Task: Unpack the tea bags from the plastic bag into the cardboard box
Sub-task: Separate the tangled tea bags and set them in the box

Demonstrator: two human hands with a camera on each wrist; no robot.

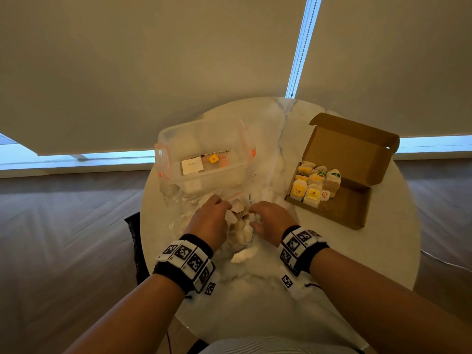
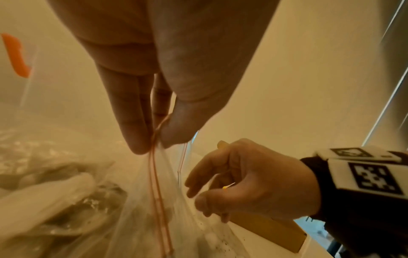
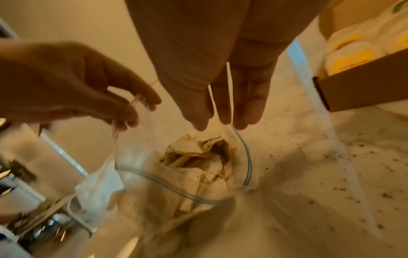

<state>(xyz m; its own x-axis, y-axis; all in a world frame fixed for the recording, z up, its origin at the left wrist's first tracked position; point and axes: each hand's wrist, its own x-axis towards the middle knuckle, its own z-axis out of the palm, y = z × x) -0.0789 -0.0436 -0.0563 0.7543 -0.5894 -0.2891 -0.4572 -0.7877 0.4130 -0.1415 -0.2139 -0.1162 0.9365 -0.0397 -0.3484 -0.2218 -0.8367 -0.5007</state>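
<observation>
— Two hands on the zip bag?
— Yes. The left hand (image 1: 211,217) pinches the plastic bag's (image 3: 154,185) red-striped lip; the right hand (image 1: 271,218) pinches its blue-striped lip, mouth held apart mid-worktop (image 1: 393,251).
— Tea bags?
— Some tea bags (image 3: 205,162) inside it; others fill the cardboard box (image 1: 339,205) by the right edge.

Table: round white marble-look top (image 1: 383,251) with grey veining, dark specks scattered on it
Floor: brown wood boards (image 1: 63,221) in a herringbone pattern
Windows: beige roller blinds (image 1: 153,60) pulled most of the way down, with a narrow vertical gap between two of them
Blind cord: beaded chain (image 1: 302,47) hanging in that gap
Light: bluish daylight in a strip (image 1: 102,155) under the blinds; the room is dim and warm-toned
Cable: thin white wire (image 1: 444,261) on the floor at right
</observation>
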